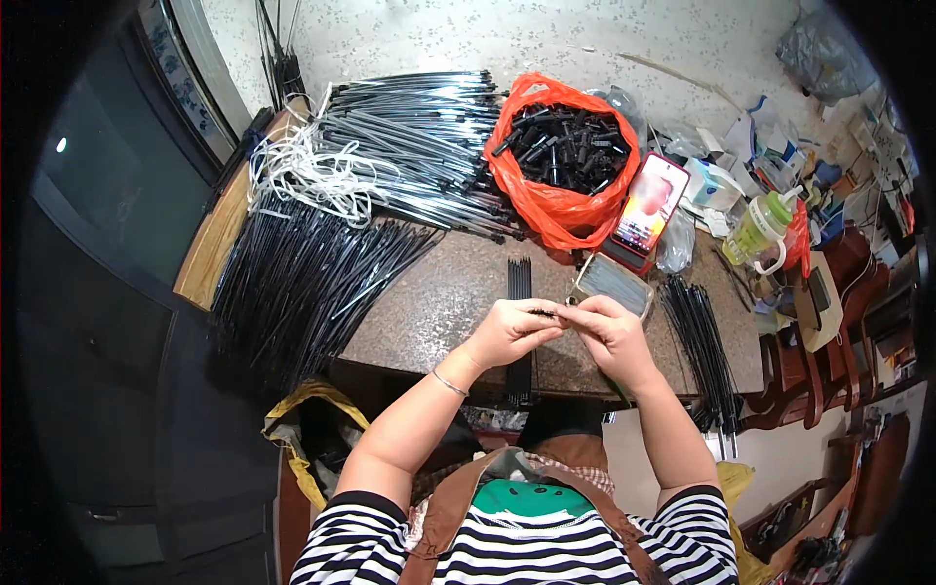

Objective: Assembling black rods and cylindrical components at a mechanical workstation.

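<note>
My left hand [512,331] and my right hand [611,339] meet over the table's front part, fingertips pinched together. Small dark bits show at the left fingertips, too small to name; the fingers cover the rest. Beneath my left hand a neat row of thin black rods [520,280] lies lengthwise and reaches the table's front edge. Just beyond my right hand is a small open box [616,285] of thin greyish pieces. An orange-red plastic bag [504,175], filled with short black plastic parts [565,146], stands behind it.
Long dark rods [409,146] and white strings [317,175] are piled at the back left, with more black rods [292,283] nearer. A lit phone [647,207] leans beside the bag. Another rod bundle [700,341] overhangs the right front edge. A green bottle [760,229] stands among clutter.
</note>
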`<action>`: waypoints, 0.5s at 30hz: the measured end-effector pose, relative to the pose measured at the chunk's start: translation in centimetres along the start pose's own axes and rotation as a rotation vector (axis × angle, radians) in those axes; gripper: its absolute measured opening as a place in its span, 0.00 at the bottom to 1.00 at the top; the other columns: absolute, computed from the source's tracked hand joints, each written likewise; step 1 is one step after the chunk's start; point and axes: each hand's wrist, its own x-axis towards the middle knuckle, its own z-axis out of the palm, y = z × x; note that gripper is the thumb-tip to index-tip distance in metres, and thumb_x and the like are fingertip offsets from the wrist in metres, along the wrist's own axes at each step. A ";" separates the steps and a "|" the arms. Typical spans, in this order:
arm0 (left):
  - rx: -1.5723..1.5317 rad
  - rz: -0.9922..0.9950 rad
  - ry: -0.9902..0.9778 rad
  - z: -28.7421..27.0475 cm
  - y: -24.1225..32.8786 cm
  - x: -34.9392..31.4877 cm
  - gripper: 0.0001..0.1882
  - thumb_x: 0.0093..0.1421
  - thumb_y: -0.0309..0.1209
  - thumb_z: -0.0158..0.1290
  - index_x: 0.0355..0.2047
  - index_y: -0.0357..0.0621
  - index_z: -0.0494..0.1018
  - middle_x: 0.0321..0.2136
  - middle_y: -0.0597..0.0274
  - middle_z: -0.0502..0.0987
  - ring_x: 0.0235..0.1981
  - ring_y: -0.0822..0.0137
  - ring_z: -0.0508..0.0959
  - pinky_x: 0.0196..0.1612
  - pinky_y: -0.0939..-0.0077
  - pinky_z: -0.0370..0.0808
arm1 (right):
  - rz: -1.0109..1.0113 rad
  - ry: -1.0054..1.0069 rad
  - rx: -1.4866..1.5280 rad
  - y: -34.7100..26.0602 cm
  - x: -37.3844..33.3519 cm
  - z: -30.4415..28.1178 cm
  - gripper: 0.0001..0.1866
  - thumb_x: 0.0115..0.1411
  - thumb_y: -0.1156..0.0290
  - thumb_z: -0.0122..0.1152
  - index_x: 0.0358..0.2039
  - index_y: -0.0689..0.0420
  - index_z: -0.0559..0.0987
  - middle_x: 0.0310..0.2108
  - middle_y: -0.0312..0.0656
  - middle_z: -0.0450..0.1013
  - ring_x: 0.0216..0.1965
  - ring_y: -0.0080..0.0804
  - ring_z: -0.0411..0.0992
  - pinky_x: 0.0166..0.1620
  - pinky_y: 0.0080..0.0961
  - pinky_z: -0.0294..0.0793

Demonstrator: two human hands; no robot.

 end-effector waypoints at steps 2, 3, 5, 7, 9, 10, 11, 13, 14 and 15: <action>0.017 0.000 -0.006 -0.1 0.4 -0.1 0.05 0.44 0.23 0.49 0.23 0.37 0.71 0.28 0.56 0.72 0.27 0.65 0.73 0.30 0.81 0.69 | 0.154 -0.015 0.209 -0.3 -0.4 0.2 0.14 0.40 0.83 0.50 0.30 0.57 0.73 0.23 0.41 0.66 0.25 0.30 0.66 0.29 0.18 0.65; 0.015 0.009 -0.012 0.0 0.5 -0.2 0.05 0.44 0.24 0.49 0.23 0.37 0.71 0.28 0.56 0.72 0.27 0.65 0.73 0.30 0.81 0.69 | 0.152 -0.019 0.209 -0.5 -0.5 0.3 0.14 0.40 0.83 0.50 0.30 0.57 0.73 0.23 0.41 0.66 0.25 0.30 0.66 0.29 0.18 0.65; 0.019 0.019 -0.012 -0.1 0.6 -0.4 0.05 0.44 0.24 0.49 0.24 0.37 0.71 0.28 0.56 0.72 0.27 0.65 0.73 0.30 0.81 0.69 | 0.197 0.047 0.236 -1.1 -0.6 0.7 0.13 0.41 0.83 0.50 0.30 0.57 0.73 0.23 0.41 0.66 0.25 0.29 0.66 0.29 0.18 0.65; 0.023 0.000 -0.033 -0.3 0.5 -0.7 0.05 0.44 0.24 0.49 0.24 0.37 0.72 0.28 0.57 0.72 0.27 0.65 0.73 0.31 0.81 0.69 | 0.126 0.021 0.111 -1.5 -0.5 0.5 0.14 0.40 0.83 0.50 0.30 0.56 0.73 0.23 0.41 0.66 0.25 0.31 0.65 0.30 0.19 0.64; 0.004 -0.018 -0.055 -0.7 0.7 -0.9 0.05 0.44 0.25 0.49 0.24 0.38 0.71 0.27 0.57 0.72 0.27 0.65 0.73 0.30 0.81 0.69 | -0.105 -0.038 -0.141 -1.6 0.1 0.0 0.15 0.39 0.83 0.51 0.31 0.56 0.73 0.23 0.40 0.65 0.26 0.32 0.64 0.30 0.20 0.64; -0.017 -0.035 -0.080 -0.7 0.8 -0.8 0.06 0.43 0.25 0.50 0.24 0.38 0.71 0.27 0.57 0.72 0.27 0.65 0.73 0.30 0.80 0.68 | -0.140 -0.047 -0.133 -1.7 0.4 -0.2 0.16 0.38 0.83 0.51 0.32 0.56 0.72 0.23 0.40 0.65 0.27 0.34 0.63 0.30 0.21 0.64; -0.015 -0.034 -0.079 -0.8 0.9 -0.8 0.06 0.43 0.25 0.50 0.24 0.38 0.71 0.27 0.57 0.72 0.27 0.65 0.73 0.30 0.80 0.68 | -0.143 -0.047 -0.132 -1.6 0.4 -0.1 0.16 0.38 0.83 0.51 0.32 0.56 0.72 0.23 0.40 0.65 0.27 0.34 0.63 0.30 0.21 0.64; -0.001 -0.027 -0.104 -0.7 1.1 -0.8 0.05 0.44 0.26 0.49 0.23 0.38 0.71 0.27 0.57 0.71 0.27 0.62 0.73 0.30 0.79 0.68 | -0.119 -0.058 0.037 -1.3 0.5 0.4 0.18 0.35 0.81 0.52 0.32 0.57 0.71 0.24 0.40 0.64 0.27 0.34 0.63 0.30 0.22 0.65; 0.051 -0.092 -0.150 -0.6 1.1 -1.1 0.05 0.44 0.26 0.50 0.24 0.38 0.71 0.28 0.57 0.71 0.27 0.63 0.72 0.30 0.79 0.68 | -0.121 -0.058 0.038 -1.6 0.5 0.4 0.18 0.35 0.81 0.52 0.32 0.57 0.71 0.24 0.40 0.64 0.27 0.34 0.63 0.30 0.22 0.65; 0.051 -0.092 -0.150 -0.4 1.1 -1.1 0.05 0.44 0.26 0.50 0.24 0.38 0.71 0.28 0.57 0.71 0.27 0.63 0.72 0.30 0.79 0.68 | 0.045 -0.055 0.184 -2.1 0.4 0.6 0.17 0.36 0.81 0.52 0.32 0.57 0.71 0.25 0.40 0.64 0.28 0.34 0.63 0.32 0.22 0.64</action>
